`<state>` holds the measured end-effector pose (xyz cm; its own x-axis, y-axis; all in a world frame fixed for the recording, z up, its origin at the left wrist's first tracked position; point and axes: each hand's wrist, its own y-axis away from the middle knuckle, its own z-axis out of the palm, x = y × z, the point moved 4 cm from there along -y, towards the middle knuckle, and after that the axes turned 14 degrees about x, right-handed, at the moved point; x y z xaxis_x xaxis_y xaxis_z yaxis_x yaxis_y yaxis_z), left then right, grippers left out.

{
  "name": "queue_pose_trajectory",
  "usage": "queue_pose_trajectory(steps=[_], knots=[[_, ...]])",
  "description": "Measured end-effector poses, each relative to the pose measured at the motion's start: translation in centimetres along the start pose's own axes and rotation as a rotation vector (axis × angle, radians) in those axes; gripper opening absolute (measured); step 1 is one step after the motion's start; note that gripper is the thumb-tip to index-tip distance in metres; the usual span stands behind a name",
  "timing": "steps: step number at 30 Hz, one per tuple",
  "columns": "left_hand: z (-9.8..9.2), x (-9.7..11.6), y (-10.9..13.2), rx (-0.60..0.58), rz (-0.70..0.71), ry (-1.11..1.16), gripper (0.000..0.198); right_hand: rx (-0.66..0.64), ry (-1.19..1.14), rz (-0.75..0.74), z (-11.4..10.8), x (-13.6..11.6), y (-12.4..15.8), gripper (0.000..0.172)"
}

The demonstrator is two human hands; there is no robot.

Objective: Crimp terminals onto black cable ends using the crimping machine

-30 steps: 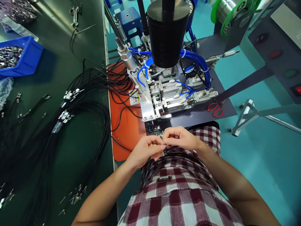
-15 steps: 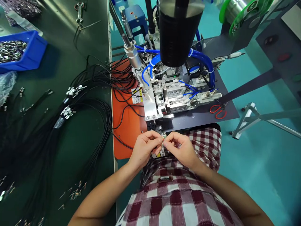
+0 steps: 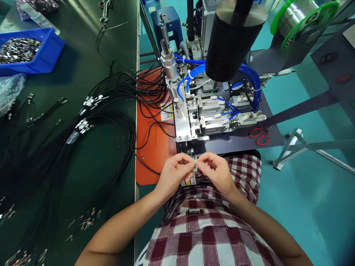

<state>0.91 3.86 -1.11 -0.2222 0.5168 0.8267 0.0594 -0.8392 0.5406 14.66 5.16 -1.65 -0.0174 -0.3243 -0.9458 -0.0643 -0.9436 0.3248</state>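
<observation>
My left hand (image 3: pixel 174 173) and my right hand (image 3: pixel 216 171) meet fingertip to fingertip at the near end of a metal bench machine (image 3: pixel 184 129). Both are closed in a pinch. Whatever sits between the fingertips is tiny and mostly covered, so I cannot make out what it is. Just below the fingers, a label with yellow and dark print (image 3: pixel 192 180) shows on the machine's front. To the left of my hands lies the machine's orange base plate (image 3: pixel 151 162), with black cables (image 3: pixel 149 92) running across it.
On the dark green table (image 3: pixel 116 207) at left are cable bundles with metal connectors (image 3: pixel 83 126) and a blue bin (image 3: pixel 48 55) of small metal parts. Red-handled scissors (image 3: pixel 260 136) lie on the grey plate at right. A black cylinder (image 3: pixel 231 44) overhangs the machine; a solder spool (image 3: pixel 302 18) stands behind.
The view has shifted, so the machine and table appear a little further right. My fingertips have come closer together, and the small greenish piece between them is now more covered.
</observation>
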Motion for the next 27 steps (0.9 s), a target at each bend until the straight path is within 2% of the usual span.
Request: queue_pose_trajectory(steps=[11,16,27], knots=[[0.1,-0.3,0.2,-0.014,0.021,0.084,0.016,-0.014,-0.162,0.153,0.5,1.6,0.2,0.015],[0.1,-0.3,0.3,-0.015,0.021,0.06,0.017,-0.044,-0.135,0.133,0.4,1.2,0.2,0.016],[0.0,-0.8,0.2,-0.01,0.047,0.004,0.02,-0.001,-0.062,0.084,0.1,0.7,0.1,0.013]])
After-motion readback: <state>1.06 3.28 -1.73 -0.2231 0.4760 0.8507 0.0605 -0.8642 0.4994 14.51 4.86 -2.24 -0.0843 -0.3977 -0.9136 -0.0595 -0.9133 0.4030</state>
